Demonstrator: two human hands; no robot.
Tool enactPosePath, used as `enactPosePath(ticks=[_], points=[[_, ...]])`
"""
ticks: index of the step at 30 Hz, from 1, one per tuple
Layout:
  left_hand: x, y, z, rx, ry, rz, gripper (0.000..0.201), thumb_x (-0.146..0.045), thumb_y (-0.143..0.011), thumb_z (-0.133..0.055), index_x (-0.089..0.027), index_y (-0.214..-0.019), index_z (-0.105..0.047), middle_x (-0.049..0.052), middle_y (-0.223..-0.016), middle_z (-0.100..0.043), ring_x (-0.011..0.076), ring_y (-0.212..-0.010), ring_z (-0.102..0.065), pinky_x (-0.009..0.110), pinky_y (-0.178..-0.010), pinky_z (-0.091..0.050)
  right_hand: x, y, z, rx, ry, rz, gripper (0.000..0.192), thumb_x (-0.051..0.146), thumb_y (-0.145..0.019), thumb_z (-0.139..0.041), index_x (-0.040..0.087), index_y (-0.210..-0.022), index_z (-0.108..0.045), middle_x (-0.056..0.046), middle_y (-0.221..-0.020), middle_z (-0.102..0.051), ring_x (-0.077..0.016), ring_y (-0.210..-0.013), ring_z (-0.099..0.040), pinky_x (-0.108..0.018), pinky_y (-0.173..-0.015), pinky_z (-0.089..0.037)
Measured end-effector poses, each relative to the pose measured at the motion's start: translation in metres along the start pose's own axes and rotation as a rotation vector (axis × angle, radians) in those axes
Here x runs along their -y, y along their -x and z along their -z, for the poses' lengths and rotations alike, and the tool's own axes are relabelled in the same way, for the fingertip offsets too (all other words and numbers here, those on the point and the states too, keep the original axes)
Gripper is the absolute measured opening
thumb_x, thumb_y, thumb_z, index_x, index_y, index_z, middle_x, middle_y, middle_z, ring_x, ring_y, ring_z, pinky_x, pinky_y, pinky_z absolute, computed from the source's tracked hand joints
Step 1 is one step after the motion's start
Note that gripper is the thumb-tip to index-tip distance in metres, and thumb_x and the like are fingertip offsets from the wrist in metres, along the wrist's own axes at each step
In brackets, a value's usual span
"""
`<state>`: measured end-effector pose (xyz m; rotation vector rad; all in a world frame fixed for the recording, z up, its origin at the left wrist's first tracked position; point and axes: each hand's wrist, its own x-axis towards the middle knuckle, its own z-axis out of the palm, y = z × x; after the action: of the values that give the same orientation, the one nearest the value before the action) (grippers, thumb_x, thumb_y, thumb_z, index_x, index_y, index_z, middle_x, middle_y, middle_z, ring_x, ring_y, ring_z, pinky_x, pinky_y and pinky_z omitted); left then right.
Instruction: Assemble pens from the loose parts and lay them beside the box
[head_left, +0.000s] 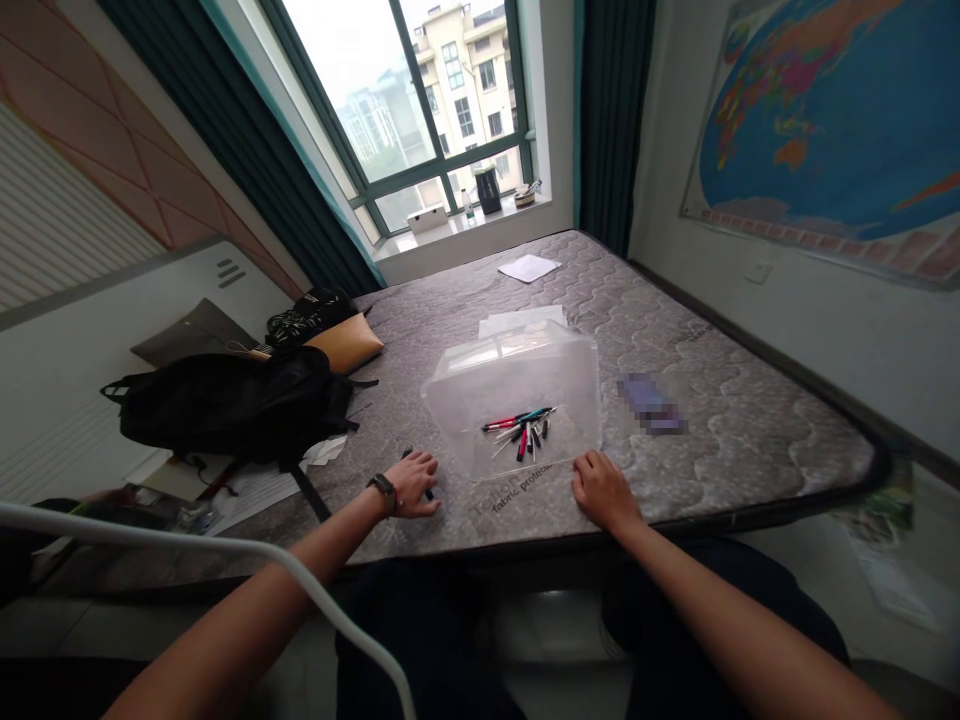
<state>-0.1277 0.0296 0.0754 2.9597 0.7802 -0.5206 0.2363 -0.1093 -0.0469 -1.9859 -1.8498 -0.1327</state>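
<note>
L hand (pixel 412 483) rests on dark pen (pixel 428 492), maybe gripping; R hand (pixel 602 488) flat, released, on clear bag (pixel 517 405) marked "fabric prote…".

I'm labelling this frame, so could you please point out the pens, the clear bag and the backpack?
pens (pixel 523 428), head view, middle of the cluster.
clear bag (pixel 517 375), head view, upper panel.
backpack (pixel 225 405), head view, main body.

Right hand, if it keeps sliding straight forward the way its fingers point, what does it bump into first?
Probably the clear plastic bag: the right hand rests at its near edge, fingers aimed across it. The pens lie slightly left of that line.
</note>
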Motion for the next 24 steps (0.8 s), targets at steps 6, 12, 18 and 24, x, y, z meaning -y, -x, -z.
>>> enactPosePath(ticks=[6,12,18,24], points=[[0.034,-0.01,-0.022,-0.03,-0.006,0.103,0.029,-0.039,-0.082,-0.056,-0.017,-0.099,-0.066,0.014,-0.13,-0.053,0.0321,-0.132,-0.036,0.048,-0.116,-0.019,-0.001,0.0,0.001,-0.004,0.004,-0.018,0.006,0.018,-0.085,-0.051,0.019,-0.088,-0.057,-0.008,-0.093,-0.056,-0.0228,-0.09,-0.05,-0.033,-0.081,-0.036],[0.051,0.016,-0.059,-0.09,0.027,0.266,0.035,-0.041,-0.086,-0.053,-0.018,-0.111,-0.059,0.012,-0.147,-0.04,0.0315,-0.143,-0.021,0.052,-0.118,-0.013,-0.001,-0.001,-0.002,-0.007,-0.008,-0.022,0.008,0.017,-0.085,-0.051,0.019,-0.088,-0.058,-0.008,-0.092,-0.056,-0.0234,-0.09,-0.05,-0.033,-0.08,-0.036],[0.071,0.045,-0.068,-0.172,0.195,0.625,0.036,-0.046,-0.092,-0.043,-0.02,-0.112,-0.058,0.012,-0.126,-0.056,0.0265,-0.121,-0.05,0.041,-0.107,-0.036,-0.003,-0.001,-0.004,-0.007,-0.018,-0.014,0.008,0.017,-0.084,-0.05,0.019,-0.087,-0.058,-0.008,-0.091,-0.056,-0.0233,-0.089,-0.05,-0.032,-0.08,-0.035],[0.077,0.046,-0.074,-0.054,0.284,0.625,0.063,-0.029,-0.083,-0.055,-0.016,-0.141,-0.036,0.013,-0.129,-0.057,0.0256,-0.121,-0.055,0.037,-0.102,-0.042,-0.001,-0.001,-0.003,-0.001,0.013,-0.018,0.008,0.018,-0.086,-0.05,0.019,-0.087,-0.057,-0.008,-0.091,-0.056,-0.0228,-0.089,-0.05,-0.032,-0.079,-0.036]])
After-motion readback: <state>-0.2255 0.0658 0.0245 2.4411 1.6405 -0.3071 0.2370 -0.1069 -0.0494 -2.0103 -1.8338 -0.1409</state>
